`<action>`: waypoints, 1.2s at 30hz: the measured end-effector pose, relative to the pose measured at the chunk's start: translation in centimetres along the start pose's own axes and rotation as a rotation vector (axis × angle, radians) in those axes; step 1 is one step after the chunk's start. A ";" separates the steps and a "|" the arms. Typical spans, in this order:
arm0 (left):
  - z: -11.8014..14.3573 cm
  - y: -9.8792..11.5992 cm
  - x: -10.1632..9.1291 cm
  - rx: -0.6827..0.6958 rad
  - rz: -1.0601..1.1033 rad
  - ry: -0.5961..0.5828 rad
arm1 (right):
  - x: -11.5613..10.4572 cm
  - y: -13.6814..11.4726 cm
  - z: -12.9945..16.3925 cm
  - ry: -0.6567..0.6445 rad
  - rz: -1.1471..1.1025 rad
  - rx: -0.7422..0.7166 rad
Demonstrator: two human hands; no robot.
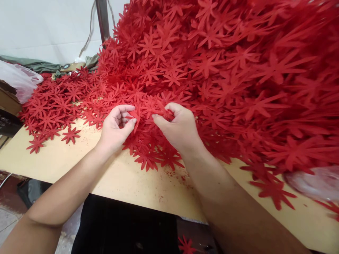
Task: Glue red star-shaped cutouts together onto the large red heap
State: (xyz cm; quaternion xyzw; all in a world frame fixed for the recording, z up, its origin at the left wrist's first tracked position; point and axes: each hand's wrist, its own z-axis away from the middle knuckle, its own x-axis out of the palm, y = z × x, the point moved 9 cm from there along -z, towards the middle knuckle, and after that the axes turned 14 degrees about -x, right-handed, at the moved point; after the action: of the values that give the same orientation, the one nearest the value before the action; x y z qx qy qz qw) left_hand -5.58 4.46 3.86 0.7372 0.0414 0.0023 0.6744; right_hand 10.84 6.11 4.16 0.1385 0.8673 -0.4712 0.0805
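- Heap of red flower cutouts (225, 70): fills the upper right, cut off by the top and right edges; full extent not visible. Far side blurred, single pieces hard to tell apart there.
- Tabletop (127, 180), tan board, under the heap; front edge bare, speckled with red crumbs. Back of the board hidden beneath the heap.
- Clear plastic bag (19, 83) left of the heap, partly cut off by the left edge; contents not readable.
- Green cloth (39, 65) behind the heap's low left spread, mostly hidden.
- Metal post (102, 19) rising behind the heap, base hidden by cutouts.
- Right hand (177, 128) at the heap's front foot: fingers curled in, thumb and fingertips pinched on a held cutout (144, 111). Palm turned away; grip point partly hidden.
- Left hand (116, 127) just left of the right hand, at the same front foot: fingers bent, thumb pressed to the held cutout's left petals.
- Held cutout: flat, thin, matte red, narrow pointed petals radiating from a centre; lifted slightly off the heap, between both hands. Outline merges with the cutouts behind.
- Stray cutout (71, 134) lying alone on the board, left of the heap's foot.
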 end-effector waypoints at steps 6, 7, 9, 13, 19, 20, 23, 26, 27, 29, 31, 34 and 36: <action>0.3 -0.1 0.9 -0.011 0.075 -0.082 | 4.5 -0.3 1.6 -0.267 -0.464 0.128; 0.3 -0.3 1.1 -0.033 0.091 -0.107 | 4.9 -0.6 1.8 -0.303 -0.507 0.128; 0.3 -0.9 1.6 -0.100 0.135 -0.159 | 5.2 -0.8 1.9 -0.338 -0.560 0.122; 0.3 -2.1 2.4 -0.242 0.264 -0.279 | 5.1 -0.6 1.8 -0.353 -0.671 0.149; -0.2 -2.0 1.0 -0.307 0.347 -0.216 | 3.6 1.2 1.0 -0.175 -0.755 0.286; -0.4 -2.0 0.5 -0.301 0.349 -0.180 | 2.9 1.8 0.8 -0.092 -0.745 0.331; -1.0 -2.2 -1.0 -0.269 0.309 -0.059 | 0.7 3.2 0.7 0.141 -0.676 0.450; -1.3 -2.7 -1.7 -0.221 0.168 0.043 | -0.5 3.6 0.8 0.225 -0.560 0.460; -1.3 -2.6 -1.8 -0.200 0.094 0.069 | -0.6 3.6 0.8 0.216 -0.522 0.438; -1.2 -2.1 -1.8 -0.137 -0.096 0.114 | -0.1 3.5 0.8 0.150 -0.453 0.381; -0.7 -0.7 -1.9 -0.041 -0.346 0.183 | 0.4 3.5 0.9 0.075 -0.361 0.333; 0.2 0.6 -1.2 -0.002 -0.651 0.168 | 0.7 3.6 1.1 0.007 -0.187 0.338; 0.6 0.8 -0.5 -0.005 -0.802 0.053 | 0.5 3.2 0.9 -0.024 -0.079 0.349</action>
State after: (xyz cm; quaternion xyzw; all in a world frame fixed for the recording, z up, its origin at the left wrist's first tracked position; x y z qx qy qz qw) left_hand -6.02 3.78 4.66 0.6607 0.3430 -0.2420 0.6223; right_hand 11.37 7.12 0.99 0.1108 0.7762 -0.6189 0.0471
